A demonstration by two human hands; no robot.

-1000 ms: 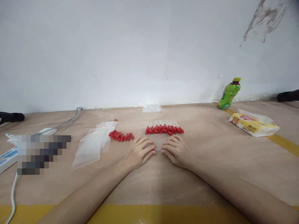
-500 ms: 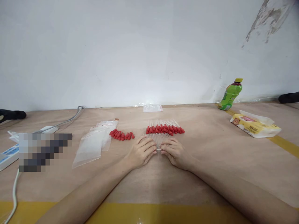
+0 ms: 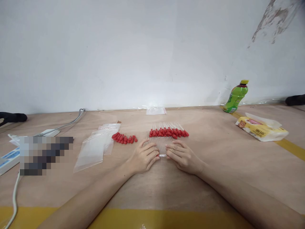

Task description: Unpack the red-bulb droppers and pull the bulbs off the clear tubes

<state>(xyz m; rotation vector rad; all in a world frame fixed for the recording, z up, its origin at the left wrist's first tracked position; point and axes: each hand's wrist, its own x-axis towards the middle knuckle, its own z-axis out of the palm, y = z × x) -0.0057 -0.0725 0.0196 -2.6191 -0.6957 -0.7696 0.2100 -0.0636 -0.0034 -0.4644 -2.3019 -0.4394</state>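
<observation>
My left hand (image 3: pixel 145 156) is closed in a pinch on a small red rubber bulb (image 3: pixel 157 155), mostly hidden by the fingers. From it a thin clear glass tube (image 3: pixel 163 155) runs sideways to my right hand (image 3: pixel 183 157), whose fingers are closed on the other end. Just beyond, between the hands, loose glass tubes (image 3: pixel 164 143) lie side by side, partly covered by my fingers. Farther off is a row of droppers (image 3: pixel 168 131), their red bulbs toward me and their tubes pointing away. Left of my left hand lie several loose red bulbs (image 3: pixel 124 138).
Clear zip bags (image 3: pixel 91 149) overlap left of the loose bulbs; another bag (image 3: pixel 155 110) lies by the wall. A power strip (image 3: pixel 9 159) with cables is far left, beside a blurred patch. A green bottle (image 3: pixel 236 97) and a yellow tissue pack (image 3: pixel 262 128) stand right.
My right hand has shifted slightly right and toward me, so more of the held tube shows between the hands. A bit of red now shows at my left fingertips.
</observation>
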